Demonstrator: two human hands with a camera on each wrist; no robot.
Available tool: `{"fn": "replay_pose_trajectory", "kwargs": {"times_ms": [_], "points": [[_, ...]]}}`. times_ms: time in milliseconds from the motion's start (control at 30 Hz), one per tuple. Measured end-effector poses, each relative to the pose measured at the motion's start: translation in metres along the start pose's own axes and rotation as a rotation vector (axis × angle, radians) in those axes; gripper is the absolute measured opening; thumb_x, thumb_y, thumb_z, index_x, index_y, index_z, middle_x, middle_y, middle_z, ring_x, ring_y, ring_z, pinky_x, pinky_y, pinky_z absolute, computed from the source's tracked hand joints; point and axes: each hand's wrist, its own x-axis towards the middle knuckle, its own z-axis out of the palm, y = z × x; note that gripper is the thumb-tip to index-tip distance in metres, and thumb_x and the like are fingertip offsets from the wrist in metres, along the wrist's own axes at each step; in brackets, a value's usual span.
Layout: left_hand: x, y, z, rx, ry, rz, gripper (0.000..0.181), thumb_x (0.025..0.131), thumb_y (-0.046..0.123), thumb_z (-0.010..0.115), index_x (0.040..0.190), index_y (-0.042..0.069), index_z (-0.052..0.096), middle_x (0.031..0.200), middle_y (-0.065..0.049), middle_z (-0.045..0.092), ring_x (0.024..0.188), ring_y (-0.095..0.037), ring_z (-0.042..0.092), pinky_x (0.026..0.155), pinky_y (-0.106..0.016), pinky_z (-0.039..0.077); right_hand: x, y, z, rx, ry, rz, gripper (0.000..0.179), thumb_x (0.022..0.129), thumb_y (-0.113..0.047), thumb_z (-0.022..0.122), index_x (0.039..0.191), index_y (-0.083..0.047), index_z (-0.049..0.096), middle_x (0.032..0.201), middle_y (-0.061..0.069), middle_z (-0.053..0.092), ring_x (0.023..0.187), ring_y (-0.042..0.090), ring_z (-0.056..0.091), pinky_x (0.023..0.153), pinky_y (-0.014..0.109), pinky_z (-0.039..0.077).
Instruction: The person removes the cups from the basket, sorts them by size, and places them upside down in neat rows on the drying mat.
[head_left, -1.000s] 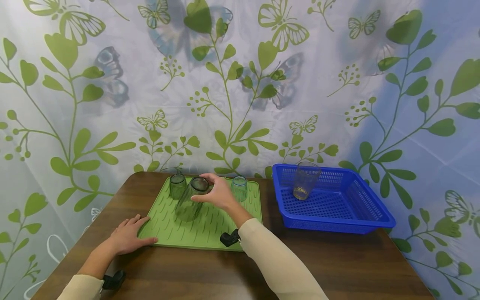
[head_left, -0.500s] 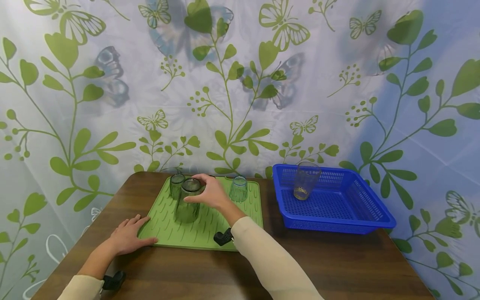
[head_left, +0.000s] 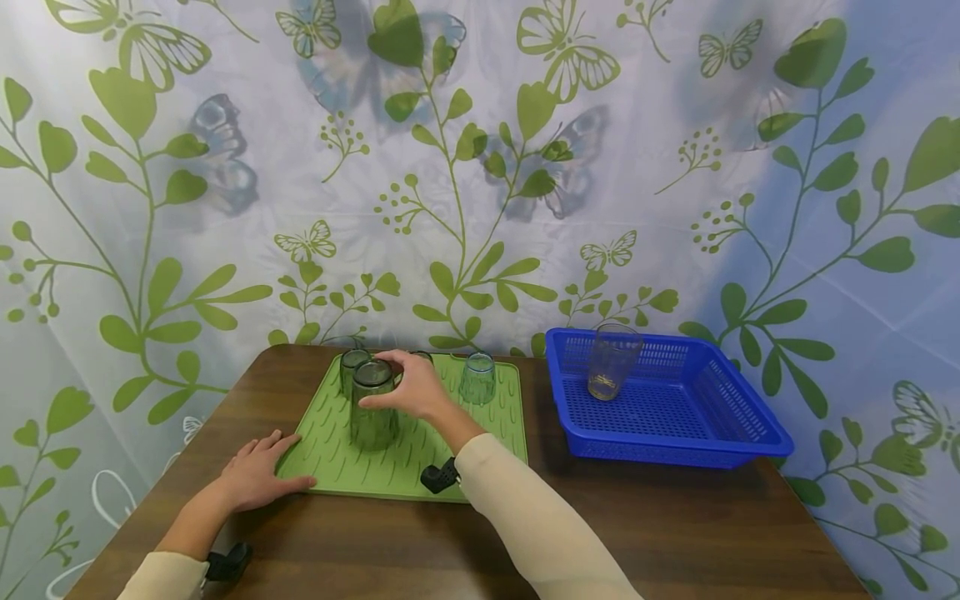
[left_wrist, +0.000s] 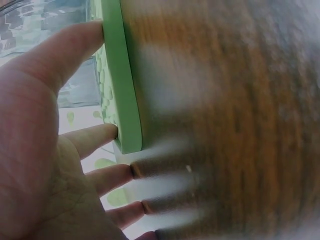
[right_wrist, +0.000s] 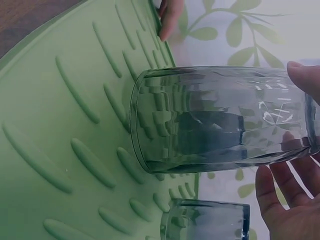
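My right hand (head_left: 411, 385) grips a tall clear glass (head_left: 373, 417) near its base, which is uppermost. The glass stands upside down over the green drying mat (head_left: 427, 467), its rim at the mat's surface in the right wrist view. Just behind it on the mat is a short glass (head_left: 352, 365), and another short glass (head_left: 477, 382) sits at the back right. A further glass (head_left: 423, 357) is mostly hidden behind my right hand. My left hand (head_left: 255, 471) lies with fingers spread on the table at the mat's left front corner, thumb (left_wrist: 75, 45) touching the mat's edge.
On the right of the brown wooden table (head_left: 360, 542) stands a blue plastic basket (head_left: 675, 454). One tall clear glass (head_left: 613, 367) leans inside it. A patterned curtain (head_left: 480, 208) hangs right behind the table.
The tall glass in my right hand has moved left and come from a tilt to upright. My left hand has stayed in place.
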Motion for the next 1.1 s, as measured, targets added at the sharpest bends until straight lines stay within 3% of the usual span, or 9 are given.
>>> {"fn": "replay_pose_trajectory", "kwargs": {"times_ms": [233, 600, 1100], "points": [[0.000, 0.000, 0.000, -0.006, -0.007, -0.001, 0.097, 0.086, 0.065, 0.071, 0.152, -0.001, 0.044, 0.154, -0.042, 0.032, 0.135, -0.072, 0.028, 0.099, -0.083, 0.031, 0.000, -0.002, 0.004, -0.022, 0.000, 0.021, 0.081, 0.075, -0.050, 0.090, 0.145, -0.022, 0.059, 0.124, -0.001, 0.066, 0.114, 0.021, 0.063, 0.090, 0.036, 0.056], [0.000, 0.001, -0.001, 0.000, -0.011, -0.002, 0.097, 0.087, 0.065, 0.070, 0.151, -0.002, 0.044, 0.154, -0.043, 0.032, 0.135, -0.073, 0.028, 0.099, -0.083, 0.032, -0.006, 0.005, 0.013, 0.155, 0.033, 0.086, 0.076, 0.076, -0.046, 0.091, 0.142, -0.024, 0.061, 0.119, -0.004, 0.066, 0.100, 0.009, 0.062, 0.080, 0.029, 0.055], [0.000, 0.001, -0.001, -0.007, -0.014, -0.006, 0.098, 0.086, 0.066, 0.070, 0.152, -0.002, 0.043, 0.155, -0.042, 0.031, 0.135, -0.072, 0.027, 0.099, -0.083, 0.031, -0.011, 0.006, 0.020, 0.198, 0.072, 0.110, 0.072, 0.077, -0.047, 0.090, 0.140, -0.026, 0.062, 0.120, -0.005, 0.065, 0.109, 0.012, 0.060, 0.087, 0.035, 0.055]]}}
